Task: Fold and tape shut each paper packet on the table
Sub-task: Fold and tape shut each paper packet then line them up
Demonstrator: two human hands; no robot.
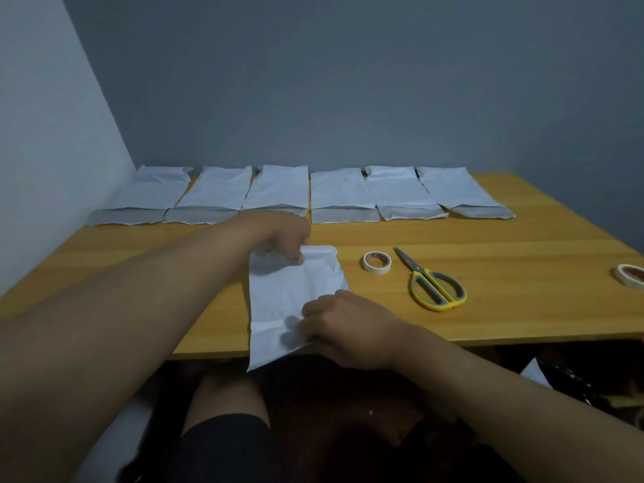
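Both bare forearms are stretched forward. The left hand is curled at the farther reach, fingertips pinched; the right hand is curled nearer, knuckles up.

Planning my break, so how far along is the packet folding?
Six packets lie in a row at the back; whether they are taped I cannot tell. The left hand and right hand hold one packet at the table's near edge. Tape roll and scissors lie untouched beside it.
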